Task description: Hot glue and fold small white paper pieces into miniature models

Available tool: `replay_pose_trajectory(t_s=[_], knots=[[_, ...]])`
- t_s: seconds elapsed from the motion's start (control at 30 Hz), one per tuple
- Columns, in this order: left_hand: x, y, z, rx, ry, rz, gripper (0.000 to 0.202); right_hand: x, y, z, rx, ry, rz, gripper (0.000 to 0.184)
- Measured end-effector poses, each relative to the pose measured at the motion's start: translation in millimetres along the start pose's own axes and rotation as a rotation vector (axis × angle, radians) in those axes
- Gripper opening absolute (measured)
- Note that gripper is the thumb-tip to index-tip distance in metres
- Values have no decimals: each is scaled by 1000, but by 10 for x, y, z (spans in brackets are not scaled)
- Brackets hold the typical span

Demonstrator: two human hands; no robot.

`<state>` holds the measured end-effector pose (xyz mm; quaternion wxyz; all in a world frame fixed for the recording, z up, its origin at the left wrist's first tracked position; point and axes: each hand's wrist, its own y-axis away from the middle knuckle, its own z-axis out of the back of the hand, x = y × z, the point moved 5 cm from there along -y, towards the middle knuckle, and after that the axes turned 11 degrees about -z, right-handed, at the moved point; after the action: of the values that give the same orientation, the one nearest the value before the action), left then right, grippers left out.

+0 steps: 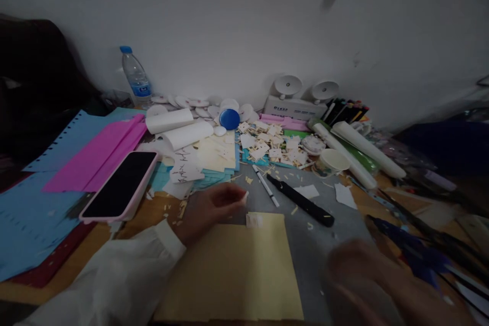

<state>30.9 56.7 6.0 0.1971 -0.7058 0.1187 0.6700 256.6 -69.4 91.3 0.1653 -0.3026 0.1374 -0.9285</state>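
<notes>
My left hand, in a white sleeve, is closed in a pinch above the grey mat. A tiny whitish bit shows at its fingertips, too small to name. Below it lies a yellow paper sheet, with a small pale piece at its top edge. Smeared by motion, my right hand is at the lower right over the mat, and its fingers cannot be made out. Between and beyond the hands lie a thin white pen and a black cutter-like tool.
Small cream cut-outs are heaped at the back beside paper rolls. A phone lies at left on coloured sheets. A paper cup and a blue glue gun-like tool are at right. A water bottle stands by the wall.
</notes>
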Motion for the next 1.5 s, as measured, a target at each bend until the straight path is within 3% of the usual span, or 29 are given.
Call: replay_pose_trajectory(t_s=[0.17,0.27,0.4,0.73,0.9,1.2,1.5], knots=[[-223,9,-97,107,-487,-317,20,-16,-641,-488,99,-105,87,22],[-216,37,-166,199,-599,-468,21,-150,-717,-774,170,-154,120,27],[-131,97,-211,256,-657,-533,22,-293,-629,-939,201,-251,74,19],[-110,116,-227,312,-669,-467,26,-397,-606,-908,161,-206,117,19],[-78,106,-177,283,-712,-447,30,-487,-642,-865,154,-213,116,15],[-78,97,-210,284,-805,-459,28,-485,-613,-962,199,-191,167,9],[-31,62,-245,368,-840,-429,14,-497,-586,-1041,263,-25,200,2]])
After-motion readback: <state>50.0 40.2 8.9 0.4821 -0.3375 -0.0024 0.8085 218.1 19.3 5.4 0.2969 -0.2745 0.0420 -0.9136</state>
